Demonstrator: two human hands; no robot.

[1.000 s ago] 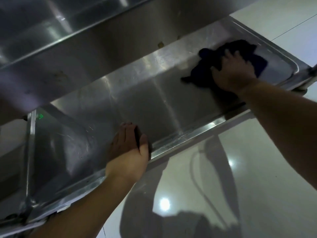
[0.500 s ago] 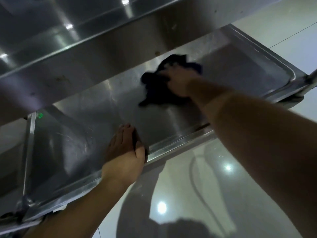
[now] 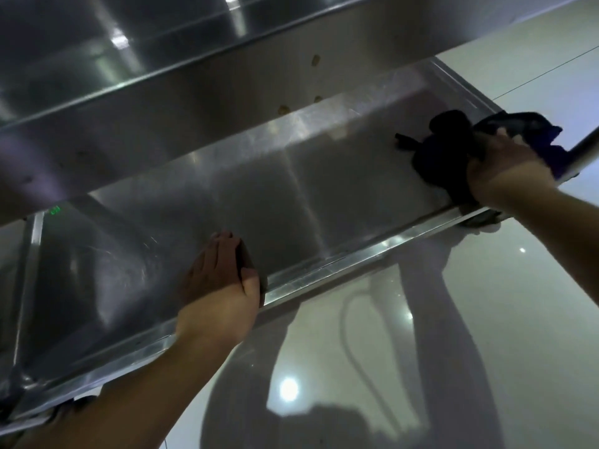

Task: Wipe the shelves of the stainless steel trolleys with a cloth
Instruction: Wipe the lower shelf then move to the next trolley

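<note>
The stainless steel trolley's lower shelf (image 3: 291, 202) runs from lower left to upper right. A dark blue cloth (image 3: 444, 150) lies bunched at the shelf's right end, partly draped over the end rim. My right hand (image 3: 505, 170) grips the cloth there, with its fingers curled into the fabric. My left hand (image 3: 220, 280) rests on the front rim of the shelf near the middle; its fingers lie flat on the steel and the thumb runs along the rim.
The upper shelf (image 3: 162, 43) overhangs the back half of the lower one. A trolley post (image 3: 583, 147) stands by the cloth, and another post (image 3: 29, 286) is at the far left. Glossy white floor tiles (image 3: 453, 351) lie below.
My right hand swept the cloth left to the middle of the shelf, then back to the right end. My left hand stayed on the front rim.
</note>
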